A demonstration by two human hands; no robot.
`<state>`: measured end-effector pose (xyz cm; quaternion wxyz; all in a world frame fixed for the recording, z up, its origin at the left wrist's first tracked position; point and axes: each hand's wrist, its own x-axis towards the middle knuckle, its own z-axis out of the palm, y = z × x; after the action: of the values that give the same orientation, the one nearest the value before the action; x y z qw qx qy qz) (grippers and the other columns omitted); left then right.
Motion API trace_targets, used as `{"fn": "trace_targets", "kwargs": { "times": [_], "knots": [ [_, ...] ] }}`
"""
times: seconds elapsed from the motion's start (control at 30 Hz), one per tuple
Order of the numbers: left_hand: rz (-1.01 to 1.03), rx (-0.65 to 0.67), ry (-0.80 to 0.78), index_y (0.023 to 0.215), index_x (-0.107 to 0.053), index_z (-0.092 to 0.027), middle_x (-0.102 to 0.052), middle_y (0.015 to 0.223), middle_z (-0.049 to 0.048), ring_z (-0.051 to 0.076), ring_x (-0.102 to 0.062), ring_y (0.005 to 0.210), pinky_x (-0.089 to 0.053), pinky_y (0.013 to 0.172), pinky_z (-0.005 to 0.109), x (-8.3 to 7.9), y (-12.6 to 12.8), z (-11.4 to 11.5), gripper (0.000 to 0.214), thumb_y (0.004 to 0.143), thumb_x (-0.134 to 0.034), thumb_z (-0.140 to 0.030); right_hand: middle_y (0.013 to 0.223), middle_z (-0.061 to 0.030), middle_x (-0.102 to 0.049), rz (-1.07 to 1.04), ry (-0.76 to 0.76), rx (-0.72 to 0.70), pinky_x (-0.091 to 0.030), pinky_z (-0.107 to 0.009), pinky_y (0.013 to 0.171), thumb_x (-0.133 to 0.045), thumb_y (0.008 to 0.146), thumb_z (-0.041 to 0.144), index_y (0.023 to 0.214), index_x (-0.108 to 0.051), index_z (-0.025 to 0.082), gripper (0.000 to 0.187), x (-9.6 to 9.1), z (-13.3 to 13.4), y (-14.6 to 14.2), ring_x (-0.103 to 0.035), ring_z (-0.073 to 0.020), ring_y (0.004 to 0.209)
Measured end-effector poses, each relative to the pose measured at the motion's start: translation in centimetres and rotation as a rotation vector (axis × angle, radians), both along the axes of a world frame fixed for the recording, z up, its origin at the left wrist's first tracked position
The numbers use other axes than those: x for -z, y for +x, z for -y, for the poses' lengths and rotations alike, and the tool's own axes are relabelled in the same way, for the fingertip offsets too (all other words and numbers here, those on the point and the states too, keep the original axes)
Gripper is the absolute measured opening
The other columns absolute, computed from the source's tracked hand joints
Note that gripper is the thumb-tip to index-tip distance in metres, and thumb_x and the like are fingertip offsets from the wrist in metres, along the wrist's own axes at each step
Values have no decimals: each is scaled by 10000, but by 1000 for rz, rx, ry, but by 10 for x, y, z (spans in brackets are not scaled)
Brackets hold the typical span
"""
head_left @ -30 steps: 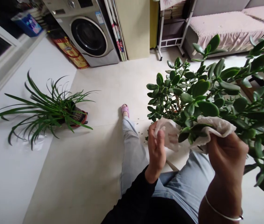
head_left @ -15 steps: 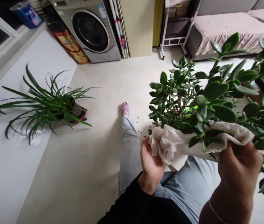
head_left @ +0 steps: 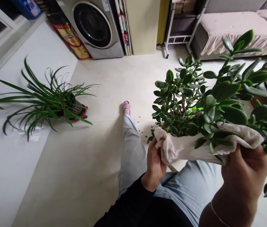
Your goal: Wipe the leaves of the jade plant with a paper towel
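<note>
Head view, the only one. A jade plant (head_left: 183, 104) fills the right half of the frame, held up above the person's lap, its thick oval leaves reaching past the right edge. A crumpled paper towel (head_left: 190, 153) runs across beneath the foliage, between the left hand (head_left: 156, 168) and the right hand (head_left: 244, 176). The left fingers (head_left: 152, 157) curl closed around the towel's bunched end; the right fingers (head_left: 239, 157) press together on its other end, under a fold. What the towel wraps is hidden. A reddish edge may show at its upper rim, but whether a pot sits inside cannot be told.

Below, dark specks (head_left: 143, 134) lie on the tile floor (head_left: 100, 88), just beside the shin of the grey-blue trousers (head_left: 132, 154). Upper left, a washing machine (head_left: 92, 25) stands against the wall. At left, a long-leaved potted plant (head_left: 53, 101) sits well apart from the hands.

Risks, as judged: the foliage looks top-heavy and spreads far right, so a tilt could swing its weight beyond the right hand's hold. The towel is the only visible support; if it tears or slides, the plant could drop toward the lap or floor. Pressure among the branches could snap stems or knock leaves loose.
</note>
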<state>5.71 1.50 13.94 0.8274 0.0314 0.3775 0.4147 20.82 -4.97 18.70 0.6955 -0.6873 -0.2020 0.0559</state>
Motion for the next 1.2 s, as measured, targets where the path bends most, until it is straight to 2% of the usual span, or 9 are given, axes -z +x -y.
{"fn": "trace_targets", "kwargs": {
  "times": [0.2,0.33,0.43,0.63,0.77,0.93,1.07,1.13,1.2],
  "knots": [
    [-131,239,450,1203,-722,-204,-749,1027,56,186,-716,926,-588,817,272,-8,26,-3,488,831,-843,-496,979,-87,-805,10,-1,5,-590,-473,1011,-894,767,371,976,-831,192,282,3,0,2,-766,-254,953],
    [-266,354,602,1025,-716,-190,-710,904,29,153,-650,797,-547,706,251,-11,40,-14,376,825,-844,-482,985,-96,-809,59,-65,-64,-618,-455,948,-870,788,393,1028,-826,193,316,-1,1,2,-773,-261,939],
    [-350,327,678,904,-701,-183,-689,836,7,133,-611,756,-522,698,240,-13,48,-21,303,835,-823,-450,1013,-102,-815,129,-103,-103,-632,-445,928,-880,757,377,1052,-820,194,353,-8,0,0,-777,-267,954],
    [-355,299,678,890,-714,-182,-714,829,10,138,-625,761,-522,693,237,-18,50,-27,341,760,-879,-451,1009,-88,-832,61,-151,-156,-676,-401,788,-900,665,270,1065,-822,214,411,-12,-3,-5,-803,-265,877],
    [-387,308,704,832,-726,-170,-685,764,-3,109,-579,689,-480,656,219,-19,44,-31,308,790,-859,-444,960,-69,-834,174,-107,-60,-651,-359,806,-885,677,260,1043,-844,202,373,-9,-6,-7,-781,-228,844],
    [-442,325,816,842,-745,-164,-656,746,11,113,-557,670,-459,601,213,-14,33,-33,358,906,-736,-517,930,-75,-825,297,-168,65,-621,-402,850,-831,780,312,1006,-857,183,262,0,-3,-5,-754,-233,818],
    [-633,109,904,922,-736,-177,-593,688,-8,101,-521,608,-432,560,204,-4,21,-33,362,982,-646,-523,990,-90,-819,312,-146,41,-602,-426,927,-764,856,314,1072,-844,182,265,4,-1,-3,-767,-260,924],
    [-658,-17,964,990,-732,-195,-634,796,18,119,-588,696,-497,642,222,-2,16,-34,332,997,-632,-512,974,-85,-818,325,-152,36,-604,-401,893,-765,857,322,1087,-842,183,280,3,-1,-4,-766,-251,898],
    [-657,-17,1102,1050,-730,-210,-666,944,56,149,-636,825,-545,757,258,-4,14,-39,295,1001,-636,-485,936,-81,-819,332,-177,37,-602,-370,835,-782,840,329,1070,-846,170,287,2,-1,-5,-757,-235,843]
  ]
}}
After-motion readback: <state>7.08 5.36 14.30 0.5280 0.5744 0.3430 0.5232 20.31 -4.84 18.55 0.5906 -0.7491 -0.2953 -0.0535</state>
